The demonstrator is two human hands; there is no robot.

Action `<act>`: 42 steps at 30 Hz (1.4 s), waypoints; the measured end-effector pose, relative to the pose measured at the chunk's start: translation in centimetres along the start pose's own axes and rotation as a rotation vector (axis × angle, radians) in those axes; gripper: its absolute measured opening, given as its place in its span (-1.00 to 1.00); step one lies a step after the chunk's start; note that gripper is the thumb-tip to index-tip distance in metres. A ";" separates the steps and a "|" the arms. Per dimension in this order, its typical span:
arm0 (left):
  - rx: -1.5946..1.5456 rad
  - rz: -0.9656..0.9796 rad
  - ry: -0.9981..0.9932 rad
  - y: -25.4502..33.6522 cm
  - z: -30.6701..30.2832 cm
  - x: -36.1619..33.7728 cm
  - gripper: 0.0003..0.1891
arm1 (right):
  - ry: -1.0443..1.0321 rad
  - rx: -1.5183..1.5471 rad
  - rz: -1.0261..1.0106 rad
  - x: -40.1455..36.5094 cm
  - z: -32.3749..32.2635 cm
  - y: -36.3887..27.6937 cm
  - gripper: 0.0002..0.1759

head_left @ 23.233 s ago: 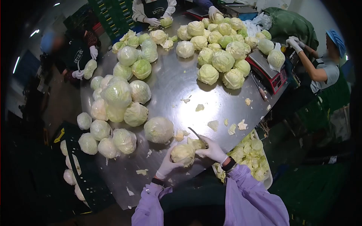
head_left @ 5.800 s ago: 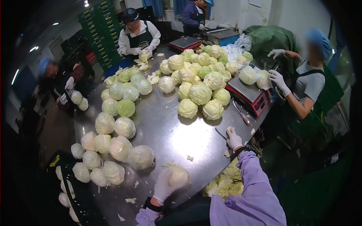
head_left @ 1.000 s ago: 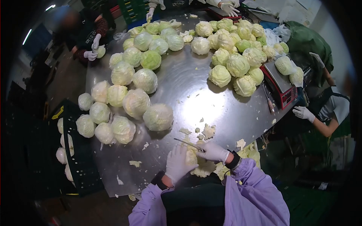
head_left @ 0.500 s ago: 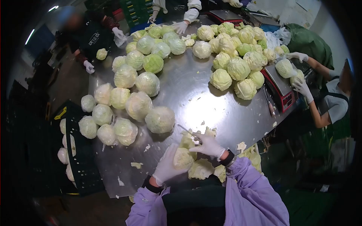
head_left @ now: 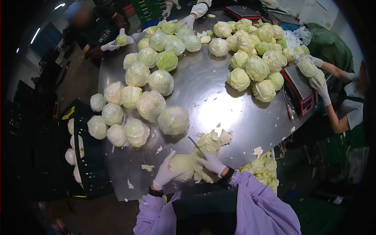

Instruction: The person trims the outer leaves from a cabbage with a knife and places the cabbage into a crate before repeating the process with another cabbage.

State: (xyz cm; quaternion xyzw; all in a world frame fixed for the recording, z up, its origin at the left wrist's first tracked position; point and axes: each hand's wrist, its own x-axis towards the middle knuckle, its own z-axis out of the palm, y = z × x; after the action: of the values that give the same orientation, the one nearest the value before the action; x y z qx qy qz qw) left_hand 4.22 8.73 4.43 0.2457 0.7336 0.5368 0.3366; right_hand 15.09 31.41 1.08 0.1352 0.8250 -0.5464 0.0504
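Observation:
My left hand (head_left: 166, 172), in a white glove, is wrapped round the left side of a pale cabbage (head_left: 181, 167) at the table's near edge. My right hand (head_left: 212, 162), also gloved, is closed round a knife (head_left: 194, 144) whose thin dark blade points up and left. Its fingers touch loose outer leaves (head_left: 203, 172) at the cabbage's right side. The knife's handle is hidden in the hand. More torn leaves (head_left: 210, 141) lie just beyond the right hand.
Wrapped cabbages (head_left: 150, 105) cover the metal table's (head_left: 188, 86) left side; unwrapped ones (head_left: 257, 69) are piled right. Scales (head_left: 299, 88), another knife (head_left: 289, 107), a leaf-filled container (head_left: 266, 168) and a dark crate (head_left: 92, 164) surround it. Co-workers stand left, right and at the far side.
My left hand and the cabbage have shifted slightly left. Leaves now spread further beyond my right hand. The left co-worker now holds a small cabbage that was in the air before.

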 end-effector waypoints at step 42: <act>0.614 0.162 0.325 4.8 7.5 9.3 -0.28 | 0.486 -0.317 -0.149 2.4 -3.8 -0.1 -0.68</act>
State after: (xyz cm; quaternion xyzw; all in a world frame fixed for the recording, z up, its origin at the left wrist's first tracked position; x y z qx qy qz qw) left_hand 3.79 21.59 5.40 0.3044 0.8828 0.3483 0.0822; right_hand 13.03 35.26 2.13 0.1916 0.8956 -0.3646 -0.1681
